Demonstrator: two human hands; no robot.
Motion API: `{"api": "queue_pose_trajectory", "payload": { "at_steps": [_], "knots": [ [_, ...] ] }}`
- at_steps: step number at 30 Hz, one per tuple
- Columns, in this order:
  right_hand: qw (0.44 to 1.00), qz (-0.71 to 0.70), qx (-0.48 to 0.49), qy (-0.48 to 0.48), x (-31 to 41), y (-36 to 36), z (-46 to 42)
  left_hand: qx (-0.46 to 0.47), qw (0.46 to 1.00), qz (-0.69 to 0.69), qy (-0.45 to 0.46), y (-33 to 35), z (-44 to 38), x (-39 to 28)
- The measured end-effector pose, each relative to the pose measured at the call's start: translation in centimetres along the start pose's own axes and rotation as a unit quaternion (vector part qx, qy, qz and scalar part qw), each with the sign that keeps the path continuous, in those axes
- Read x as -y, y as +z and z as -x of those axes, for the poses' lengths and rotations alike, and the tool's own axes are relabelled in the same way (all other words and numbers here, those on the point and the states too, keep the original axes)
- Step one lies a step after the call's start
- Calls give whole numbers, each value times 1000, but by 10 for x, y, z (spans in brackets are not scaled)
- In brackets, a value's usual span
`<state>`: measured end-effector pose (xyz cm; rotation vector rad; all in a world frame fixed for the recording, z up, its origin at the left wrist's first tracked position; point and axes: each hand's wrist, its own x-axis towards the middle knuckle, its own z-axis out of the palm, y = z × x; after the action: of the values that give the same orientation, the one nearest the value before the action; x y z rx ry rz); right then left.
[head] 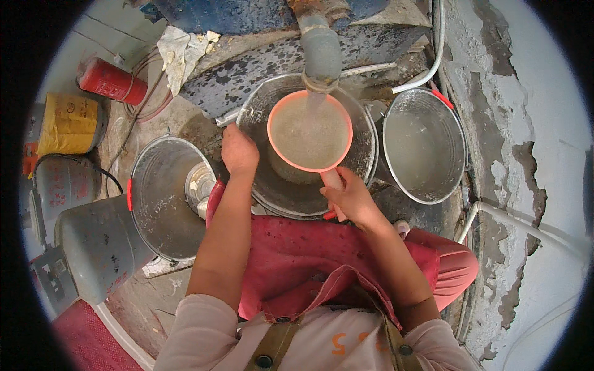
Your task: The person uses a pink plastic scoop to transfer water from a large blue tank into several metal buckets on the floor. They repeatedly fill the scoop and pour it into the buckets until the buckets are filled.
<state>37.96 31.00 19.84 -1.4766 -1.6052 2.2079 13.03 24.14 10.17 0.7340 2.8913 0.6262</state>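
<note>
My right hand (352, 197) is closed around the handle of an orange-rimmed plastic dipper or strainer (310, 132); which of the two I cannot tell. Its bowl is over a wide metal bucket (297, 201), and cloudy greyish liquid fills the view inside the rim. A stream (316, 102) falls into the bowl from a grey pipe (321, 53) just above. At the bucket's left rim, my left hand (240, 149) is curled shut on the edge, with most of its fingertips hidden. More liquid and the bucket's floor lie partly behind the bowl.
To the right stands a metal bucket (420, 148) of cloudy liquid. Another bucket (162, 204), at left, contains a small metal container (199, 183). Grey gas cylinders (104, 246) and a red cylinder (113, 82) stand farther left. A peeling wall (499, 185) bounds the right side.
</note>
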Motion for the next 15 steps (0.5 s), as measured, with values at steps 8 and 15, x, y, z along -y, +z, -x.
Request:
{"api": "queue_pose_trajectory", "payload": {
  "at_steps": [8,15],
  "knots": [
    [999,0,10,-49,2,1,12,1,1000,-11,9,5,-2,5],
    [999,13,0,-43,7,5,16,5,1000,-2,-8,3,-2,1]
  ]
}}
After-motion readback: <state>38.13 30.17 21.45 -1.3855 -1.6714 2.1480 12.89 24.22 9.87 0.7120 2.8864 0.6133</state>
